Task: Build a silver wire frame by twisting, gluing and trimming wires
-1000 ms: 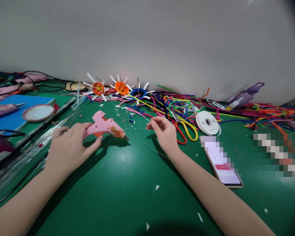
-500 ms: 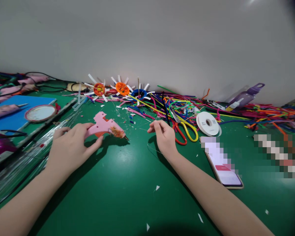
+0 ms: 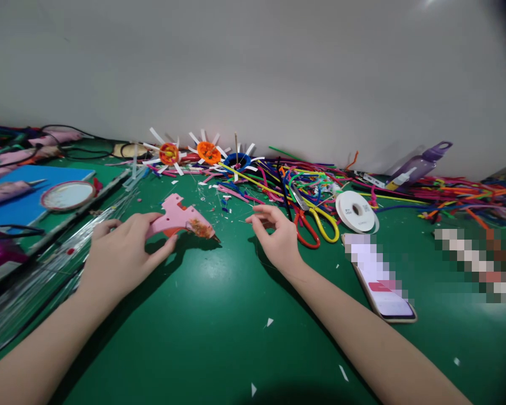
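Note:
My left hand (image 3: 122,250) is wrapped round the handle of a pink glue gun (image 3: 188,219), its nozzle pointing right and down, close above the green table. Brown and orange residue coats the gun near the tip. To the right of the nozzle, my right hand (image 3: 276,239) hovers with thumb and curled fingers apart. Fine threads show near its fingertips; I cannot make out anything held. Just beyond that hand lie scissors (image 3: 320,225) with one red and one yellow handle.
Pipe cleaners (image 3: 312,183) lie heaped along the wall, near orange discs (image 3: 209,152) with white strips. A ribbon spool (image 3: 354,211) and a phone (image 3: 382,281) are at right. Clear sticks (image 3: 37,275), a round lid (image 3: 68,196) and a blue board (image 3: 8,211) occupy the left.
My right hand's pinched fingers have come apart, and the hand has turned slightly. The thin strand hanging below it no longer shows clearly. My left hand and the glue gun have hardly moved.

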`<state>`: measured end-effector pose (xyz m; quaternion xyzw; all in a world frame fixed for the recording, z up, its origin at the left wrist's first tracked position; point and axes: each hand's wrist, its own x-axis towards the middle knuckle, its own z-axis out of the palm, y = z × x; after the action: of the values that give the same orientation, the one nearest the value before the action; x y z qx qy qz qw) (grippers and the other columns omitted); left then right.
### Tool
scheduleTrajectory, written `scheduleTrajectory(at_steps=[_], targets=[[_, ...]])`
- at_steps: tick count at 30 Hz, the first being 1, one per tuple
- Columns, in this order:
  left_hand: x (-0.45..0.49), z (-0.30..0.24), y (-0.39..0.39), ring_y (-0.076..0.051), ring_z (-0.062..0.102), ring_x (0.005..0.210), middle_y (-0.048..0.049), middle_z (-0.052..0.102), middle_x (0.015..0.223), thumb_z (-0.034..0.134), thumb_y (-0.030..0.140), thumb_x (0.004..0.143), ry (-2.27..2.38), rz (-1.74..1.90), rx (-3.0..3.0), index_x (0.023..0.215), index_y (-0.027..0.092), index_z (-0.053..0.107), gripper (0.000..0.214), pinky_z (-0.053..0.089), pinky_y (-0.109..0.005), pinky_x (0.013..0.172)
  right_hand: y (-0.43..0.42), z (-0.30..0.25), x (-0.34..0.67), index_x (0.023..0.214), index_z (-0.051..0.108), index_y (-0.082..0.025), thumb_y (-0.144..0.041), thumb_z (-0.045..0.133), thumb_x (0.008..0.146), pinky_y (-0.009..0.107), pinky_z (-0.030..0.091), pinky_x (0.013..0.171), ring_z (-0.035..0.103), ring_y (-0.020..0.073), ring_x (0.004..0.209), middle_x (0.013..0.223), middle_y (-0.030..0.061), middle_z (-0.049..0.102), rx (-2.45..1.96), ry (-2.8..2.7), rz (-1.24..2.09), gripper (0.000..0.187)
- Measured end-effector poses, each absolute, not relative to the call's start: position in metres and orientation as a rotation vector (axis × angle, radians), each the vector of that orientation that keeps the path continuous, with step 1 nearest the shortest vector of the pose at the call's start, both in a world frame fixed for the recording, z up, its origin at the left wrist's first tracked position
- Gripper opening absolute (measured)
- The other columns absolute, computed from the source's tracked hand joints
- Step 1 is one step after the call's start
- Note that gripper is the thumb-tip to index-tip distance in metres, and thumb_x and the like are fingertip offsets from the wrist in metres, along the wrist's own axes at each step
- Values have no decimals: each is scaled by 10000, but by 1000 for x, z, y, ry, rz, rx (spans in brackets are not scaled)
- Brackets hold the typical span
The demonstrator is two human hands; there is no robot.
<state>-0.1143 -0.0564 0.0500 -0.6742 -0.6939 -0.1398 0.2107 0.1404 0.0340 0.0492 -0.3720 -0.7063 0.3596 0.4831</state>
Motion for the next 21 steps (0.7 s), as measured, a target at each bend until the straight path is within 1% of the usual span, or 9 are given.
scheduleTrajectory(at_steps=[3, 5, 9, 14, 17, 21], targets=[[-114, 50, -57, -278, 641, 839, -118, 671, 974, 416, 516, 848, -1923, -394, -1875, 1144, 145, 482, 479, 333, -411, 889, 34, 50, 140, 937, 581, -210, -269, 534, 835, 276, 474, 582, 623, 139, 651, 821, 27, 718, -931, -1712, 888, 128], [-114, 50, -57, -279, 642, 818, -116, 675, 964, 414, 518, 849, -1928, -397, -1863, 1138, 145, 486, 478, 336, -416, 890, 35, 49, 140, 908, 586, -206, -303, 535, 838, 276, 468, 563, 623, 140, 640, 801, 31, 720, -934, -1686, 939, 130], [-114, 50, -56, -286, 645, 812, -120, 674, 971, 406, 518, 851, -1929, -393, -1865, 1130, 141, 491, 477, 336, -427, 895, 36, 49, 140, 913, 602, -204, -361, 546, 841, 279, 477, 566, 640, 151, 669, 810, 40, 724, -912, -1649, 1017, 182], [-114, 50, -56, -279, 643, 813, -115, 673, 982, 409, 513, 853, -1922, -387, -1869, 1129, 147, 490, 466, 337, -419, 899, 36, 51, 140, 909, 639, -211, -370, 594, 817, 282, 503, 607, 634, 143, 675, 822, 36, 713, -871, -1617, 1046, 189], [-115, 49, -57, -278, 640, 808, -115, 674, 973, 411, 515, 852, -1925, -379, -1862, 1136, 145, 485, 472, 336, -419, 897, 36, 50, 139, 885, 653, -218, -385, 606, 807, 272, 507, 569, 624, 135, 633, 777, 24, 692, -850, -1575, 1100, 190], [-116, 48, -57, -274, 636, 800, -111, 679, 945, 417, 519, 846, -1931, -374, -1853, 1134, 157, 482, 468, 340, -415, 882, 36, 47, 138, 895, 647, -217, -389, 626, 789, 265, 523, 535, 656, 145, 622, 704, 10, 678, -801, -1507, 1236, 204]])
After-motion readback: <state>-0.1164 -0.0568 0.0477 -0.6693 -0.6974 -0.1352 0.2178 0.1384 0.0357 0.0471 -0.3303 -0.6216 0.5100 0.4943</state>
